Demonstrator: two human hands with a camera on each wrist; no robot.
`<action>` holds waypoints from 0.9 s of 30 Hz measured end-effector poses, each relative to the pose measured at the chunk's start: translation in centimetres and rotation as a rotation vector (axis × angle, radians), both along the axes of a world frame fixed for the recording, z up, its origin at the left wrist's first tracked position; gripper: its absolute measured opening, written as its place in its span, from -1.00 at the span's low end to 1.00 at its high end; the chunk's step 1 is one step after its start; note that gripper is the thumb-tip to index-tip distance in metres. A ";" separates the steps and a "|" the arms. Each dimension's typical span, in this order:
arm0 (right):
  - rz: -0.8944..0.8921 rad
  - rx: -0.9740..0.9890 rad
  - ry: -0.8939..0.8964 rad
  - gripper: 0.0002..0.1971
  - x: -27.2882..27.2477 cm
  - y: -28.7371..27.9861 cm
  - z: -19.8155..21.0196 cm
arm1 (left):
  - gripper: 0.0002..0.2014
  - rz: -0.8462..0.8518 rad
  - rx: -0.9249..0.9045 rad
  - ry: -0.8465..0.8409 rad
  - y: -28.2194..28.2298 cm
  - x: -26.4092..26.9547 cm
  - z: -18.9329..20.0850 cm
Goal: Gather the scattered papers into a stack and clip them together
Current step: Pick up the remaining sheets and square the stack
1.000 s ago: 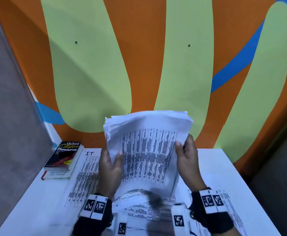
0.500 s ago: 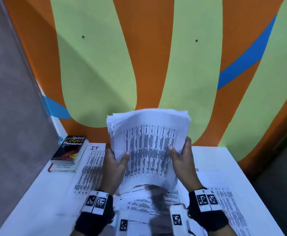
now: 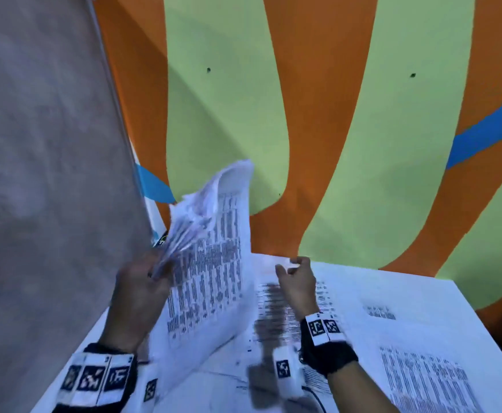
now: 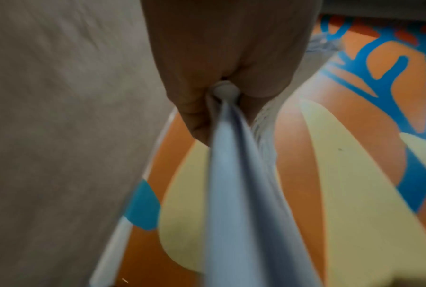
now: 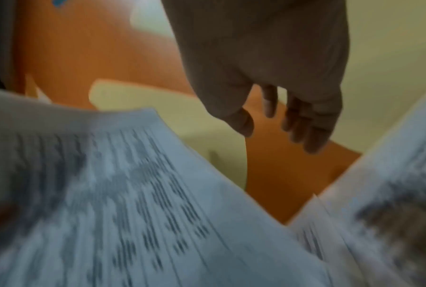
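My left hand (image 3: 148,281) grips a thick stack of printed papers (image 3: 211,257) by its left edge and holds it upright, tilted left, above the white table (image 3: 422,296). In the left wrist view the fingers (image 4: 197,116) pinch the stack's edge (image 4: 236,184). My right hand (image 3: 296,275) hovers just right of the stack, off the paper, its fingers loosely curled and holding nothing; the right wrist view shows that hand (image 5: 280,108) above the stack (image 5: 121,203). Loose printed sheets (image 3: 422,380) lie flat on the table. No clip is visible.
A grey partition (image 3: 50,174) stands close on the left, and the orange and green painted wall (image 3: 303,114) rises behind the table. A corner of a book (image 3: 161,238) peeks out behind the stack. The table's right edge (image 3: 488,329) drops off.
My right hand has let go of the stack, and the left hand alone has swung it to the left. The head view has turned left, toward the partition.
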State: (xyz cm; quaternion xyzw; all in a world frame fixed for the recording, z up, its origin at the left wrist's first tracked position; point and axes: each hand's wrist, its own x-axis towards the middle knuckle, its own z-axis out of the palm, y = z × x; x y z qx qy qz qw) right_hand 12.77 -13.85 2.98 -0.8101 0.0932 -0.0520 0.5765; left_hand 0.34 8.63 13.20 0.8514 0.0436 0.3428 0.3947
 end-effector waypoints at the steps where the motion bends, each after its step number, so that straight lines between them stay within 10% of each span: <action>1: 0.062 -0.097 0.087 -0.56 0.4 1.8 -1.5 | -0.60 0.069 -0.006 0.009 0.8 -0.6 0.7; 8: 0.142 -0.541 0.508 -0.03 1.2 12.5 -6.3 | -0.59 0.320 -0.114 0.052 5.0 -3.1 0.7; 15: 0.124 -0.648 0.481 -0.04 0.2 13.0 -6.4 | -0.62 0.304 -0.127 0.014 6.6 -2.9 -0.7; 21: 0.118 -0.351 0.489 -0.50 0.3 9.7 -6.0 | -0.58 0.248 -0.144 -0.033 6.8 -1.3 -1.9; 27: 0.120 -0.515 0.485 -0.10 -0.7 10.0 -5.9 | -0.57 0.212 -0.171 -0.045 5.9 0.9 -2.9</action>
